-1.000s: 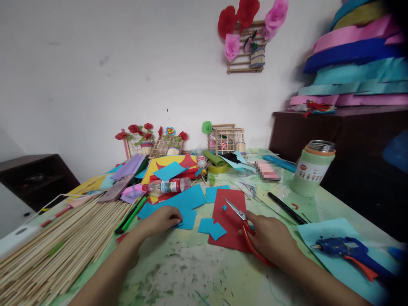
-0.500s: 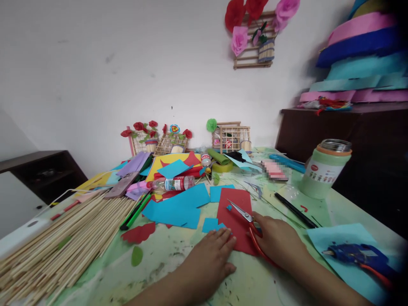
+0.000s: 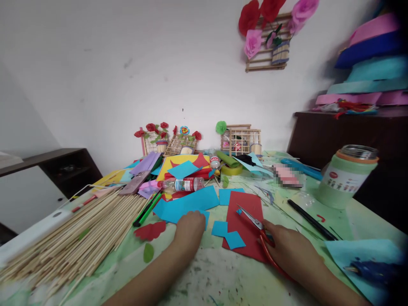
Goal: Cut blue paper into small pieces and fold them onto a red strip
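Note:
My right hand (image 3: 288, 244) is closed around the red handles of a pair of scissors (image 3: 253, 219), whose blades lie over a red sheet of paper (image 3: 244, 208). A tiny blue scrap (image 3: 239, 211) rests by the blade tip. My left hand (image 3: 190, 227) is on the lower part of a large blue paper (image 3: 191, 201); its fingers curl downward and their tips are hidden, so I cannot see what they hold, if anything. Between the hands lie a small blue paper square (image 3: 219, 228) and another blue square (image 3: 235, 240), the latter overlapping the red sheet.
Bamboo sticks (image 3: 83, 233) cover the left side, beside a green cutter (image 3: 148, 209). A plastic bottle (image 3: 183, 184) lies behind the blue paper. To the right are a black pen (image 3: 310, 219), a green jar (image 3: 346, 180) and a blue glue gun (image 3: 371, 271).
My left hand has moved left, off the small blue squares and onto the large blue paper, and its fingers now curl. The scissors remain in my right hand. The view has shifted left.

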The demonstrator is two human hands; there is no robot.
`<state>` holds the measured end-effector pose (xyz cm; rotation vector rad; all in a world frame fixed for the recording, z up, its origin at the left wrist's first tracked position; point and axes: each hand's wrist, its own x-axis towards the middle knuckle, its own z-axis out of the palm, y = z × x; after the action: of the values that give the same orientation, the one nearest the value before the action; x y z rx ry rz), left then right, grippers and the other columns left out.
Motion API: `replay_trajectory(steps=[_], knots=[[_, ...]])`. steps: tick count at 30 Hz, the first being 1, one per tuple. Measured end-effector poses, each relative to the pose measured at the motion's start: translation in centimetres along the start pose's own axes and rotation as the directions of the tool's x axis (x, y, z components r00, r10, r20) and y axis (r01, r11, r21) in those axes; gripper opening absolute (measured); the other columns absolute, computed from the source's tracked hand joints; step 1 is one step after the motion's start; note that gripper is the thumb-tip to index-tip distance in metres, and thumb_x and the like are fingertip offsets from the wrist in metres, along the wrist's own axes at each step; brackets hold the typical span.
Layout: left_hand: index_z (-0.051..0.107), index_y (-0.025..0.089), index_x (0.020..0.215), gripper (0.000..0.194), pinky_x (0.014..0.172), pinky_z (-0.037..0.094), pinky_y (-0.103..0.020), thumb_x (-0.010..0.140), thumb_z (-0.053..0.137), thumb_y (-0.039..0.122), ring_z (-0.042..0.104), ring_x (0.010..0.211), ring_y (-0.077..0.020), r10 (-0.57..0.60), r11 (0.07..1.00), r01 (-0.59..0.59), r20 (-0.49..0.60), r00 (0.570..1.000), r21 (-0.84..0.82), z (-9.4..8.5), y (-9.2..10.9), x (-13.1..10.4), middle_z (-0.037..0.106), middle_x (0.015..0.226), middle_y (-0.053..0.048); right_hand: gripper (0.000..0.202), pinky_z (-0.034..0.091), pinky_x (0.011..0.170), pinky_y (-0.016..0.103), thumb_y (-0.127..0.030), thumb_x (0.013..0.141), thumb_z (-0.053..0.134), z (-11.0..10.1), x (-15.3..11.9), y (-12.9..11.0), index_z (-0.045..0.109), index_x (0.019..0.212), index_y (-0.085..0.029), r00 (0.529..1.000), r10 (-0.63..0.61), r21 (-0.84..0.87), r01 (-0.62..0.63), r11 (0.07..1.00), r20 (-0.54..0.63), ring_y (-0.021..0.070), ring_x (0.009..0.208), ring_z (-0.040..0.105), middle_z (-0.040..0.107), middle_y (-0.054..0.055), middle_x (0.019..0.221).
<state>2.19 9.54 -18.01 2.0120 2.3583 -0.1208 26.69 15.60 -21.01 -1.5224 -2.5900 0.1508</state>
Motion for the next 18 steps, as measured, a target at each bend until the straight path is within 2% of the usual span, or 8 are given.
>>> replay_trajectory(steps=[4,8,11,14,18], knots=[[0.063,0.008,0.092,0.03,0.072,0.047,-0.04,0.075,0.041,-0.004,0.061,0.092,-0.0314,-0.039,0.999,0.039,0.034,0.999,-0.003,-0.1,-0.4,-0.1,0.063,0.098,-0.021,0.032,0.032,0.055,0.03,-0.036,0.086,0.041,-0.1,-0.1,-0.1,0.057,0.111,-0.024,1.0,0.0,-0.002,0.0,1.0,-0.003,0.0271,0.074,0.064,0.068,0.008,0.084],[0.064,0.011,0.092,0.03,0.076,0.047,-0.041,0.068,0.052,-0.003,0.061,0.096,-0.0333,-0.015,1.0,0.017,0.093,0.996,-0.018,-0.5,-1.2,-0.5,0.064,0.102,-0.02,0.03,0.032,0.054,0.029,-0.036,0.086,0.041,-0.3,-0.2,-0.2,0.058,0.107,-0.024,1.0,0.007,0.002,-0.007,1.0,0.008,0.027,0.075,0.064,0.068,0.008,0.082],[0.066,0.012,0.078,0.023,0.074,0.048,-0.043,0.062,0.058,-0.002,0.063,0.09,-0.035,-0.019,0.999,0.023,0.144,0.989,-0.025,-1.1,-2.9,-0.7,0.067,0.092,-0.019,0.028,0.031,0.054,0.028,-0.035,0.086,0.04,-0.5,-0.3,-0.4,0.058,0.104,-0.023,1.0,0.005,0.011,-0.005,1.0,0.007,0.0257,0.073,0.064,0.068,0.008,0.08],[0.063,0.014,0.061,0.014,0.069,0.048,-0.04,0.058,0.059,0.001,0.065,0.078,-0.0325,-0.033,0.998,0.041,0.168,0.985,-0.041,-1.7,-5.1,-0.9,0.068,0.076,-0.013,0.028,0.03,0.053,0.027,-0.036,0.086,0.039,-0.6,-0.3,-0.5,0.058,0.101,-0.022,1.0,0.006,0.005,-0.006,1.0,0.002,0.0246,0.072,0.063,0.067,0.008,0.08],[0.06,0.017,0.056,0.009,0.067,0.045,-0.035,0.06,0.058,0.009,0.063,0.071,-0.0272,-0.035,0.991,0.047,0.1,0.994,-0.125,-2.4,-6.7,-0.7,0.065,0.066,-0.008,0.028,0.029,0.053,0.028,-0.037,0.086,0.04,-0.7,-0.3,-0.5,0.059,0.101,-0.022,1.0,0.01,-0.013,-0.011,1.0,-0.012,0.0252,0.073,0.063,0.068,0.008,0.081]])
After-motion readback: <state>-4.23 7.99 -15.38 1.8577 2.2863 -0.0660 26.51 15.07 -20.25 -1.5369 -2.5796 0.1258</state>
